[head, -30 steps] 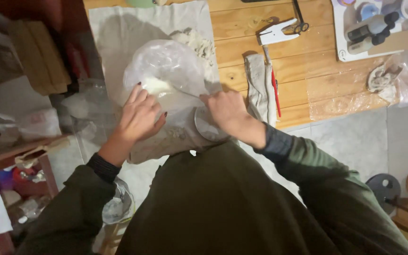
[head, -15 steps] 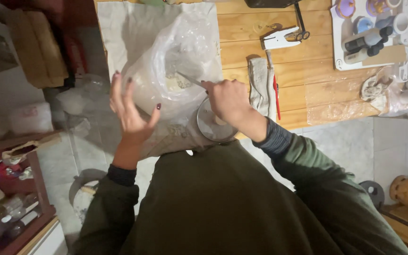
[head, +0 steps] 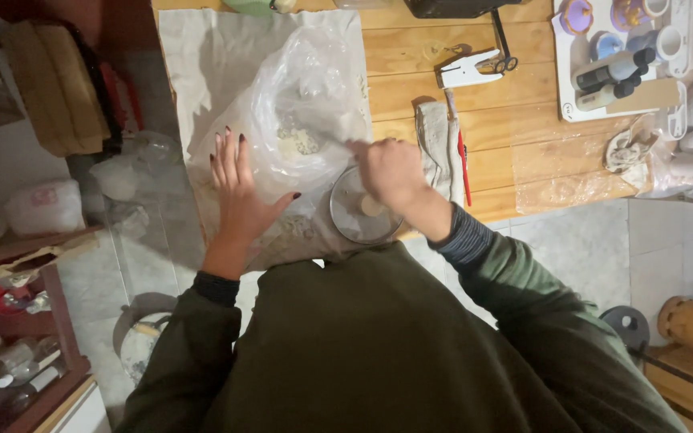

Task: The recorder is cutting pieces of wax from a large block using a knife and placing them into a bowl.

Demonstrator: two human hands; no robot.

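Looking down at our two hands over a grey cloth (head: 202, 56) at the near edge of the wooden table (head: 523, 104). Left hand (head: 244, 192) is flat and spread, fingers pointing away from us, palm pressing the near-left side of a clear plastic bag (head: 306, 104); it grasps nothing. Right hand (head: 391, 172) is curled closed at the bag's near-right edge, seemingly pinching plastic or a thin tool, but we cannot tell which. The bag bulges up and away from both hands, its long axis running from near-left to far-right, with pale crumbly clay (head: 298, 143) inside, between the hands and slightly nearer the left. A round metal lid (head: 354, 212) lies just under the right hand, touching the bag's near edge. Right of that hand: a folded rag (head: 436, 144), a red tool (head: 465, 164), a white clip (head: 467, 68). A tray (head: 569, 72) of cups sits well apart, far right. Nothing blocks either hand.
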